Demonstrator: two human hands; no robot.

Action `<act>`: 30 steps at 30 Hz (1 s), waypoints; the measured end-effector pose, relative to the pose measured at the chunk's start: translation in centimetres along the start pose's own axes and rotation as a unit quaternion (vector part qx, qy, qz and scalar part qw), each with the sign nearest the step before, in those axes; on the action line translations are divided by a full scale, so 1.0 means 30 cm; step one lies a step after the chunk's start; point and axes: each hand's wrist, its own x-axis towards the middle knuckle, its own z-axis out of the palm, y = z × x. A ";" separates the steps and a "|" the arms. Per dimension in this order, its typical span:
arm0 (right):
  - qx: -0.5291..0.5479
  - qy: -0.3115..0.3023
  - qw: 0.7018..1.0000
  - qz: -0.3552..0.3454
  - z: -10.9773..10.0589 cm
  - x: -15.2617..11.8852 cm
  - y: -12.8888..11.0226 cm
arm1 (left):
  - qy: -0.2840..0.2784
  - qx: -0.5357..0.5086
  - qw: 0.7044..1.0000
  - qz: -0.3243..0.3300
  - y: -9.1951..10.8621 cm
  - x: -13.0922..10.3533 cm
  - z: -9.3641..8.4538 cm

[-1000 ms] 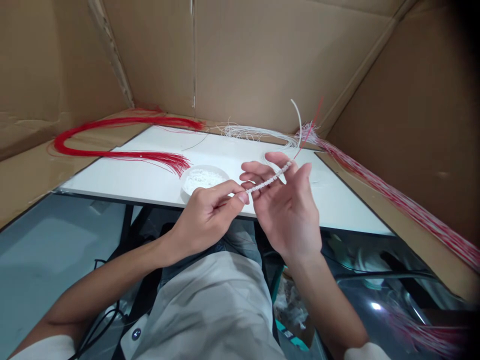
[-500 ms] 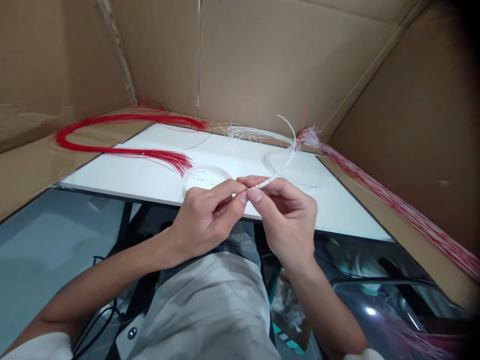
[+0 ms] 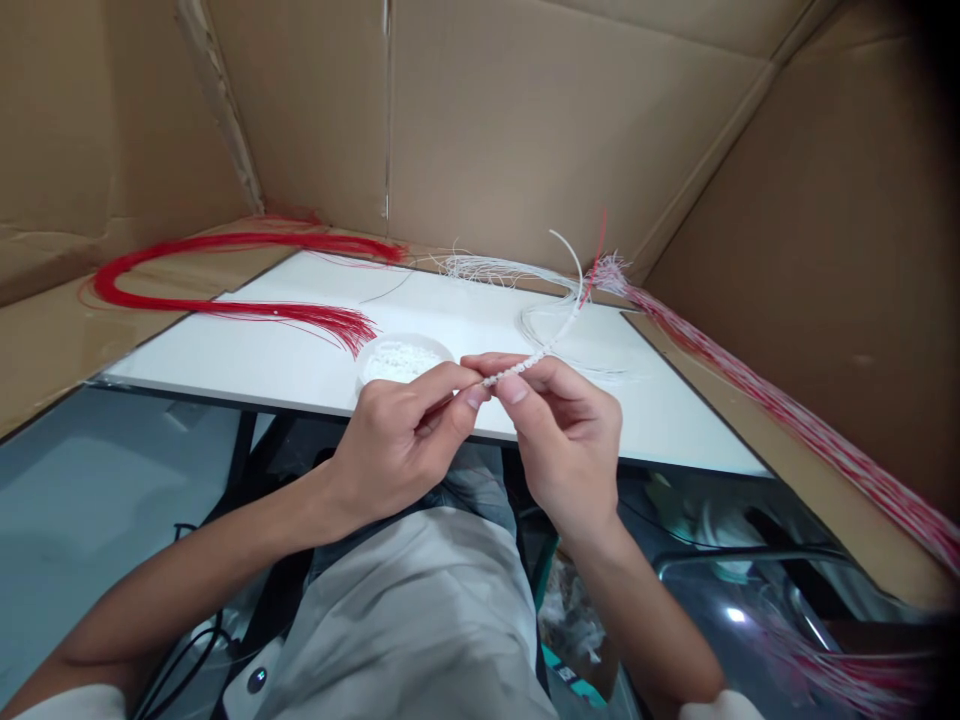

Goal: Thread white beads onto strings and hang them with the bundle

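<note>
Strand: one, white and knobbly, held up between two hands before the front part of the white table. Left hand: thumb and forefinger pinched together on the near end. Right hand: thumb and forefinger closed narrowly on the strand just beside the left fingertips, other fingers curled. Two tails counted at the far end, one white, one red.

One bowl stands beyond the left hand, partly hidden by it; its white pieces are too small to count. Three bundles noted: one red, bent in a U at left; one white at the back; one red-and-white along the right.

Table's front edge passes behind both hands. Bare surface lies right of the right hand; cardboard walls bound the left, back and right.

Long axis of the strand slants from the left fingertips up, away and rightward; the white tail curves back leftward, the red points up, leaning slightly right
</note>
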 end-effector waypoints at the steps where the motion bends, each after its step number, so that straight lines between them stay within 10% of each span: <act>1: 0.008 0.001 1.000 0.006 -0.001 -0.001 0.002 | 0.002 0.004 1.000 0.003 0.001 0.000 0.000; 30: -0.049 0.036 0.998 -0.026 -0.003 0.009 -0.021 | -0.004 0.063 0.998 0.013 0.007 0.009 -0.002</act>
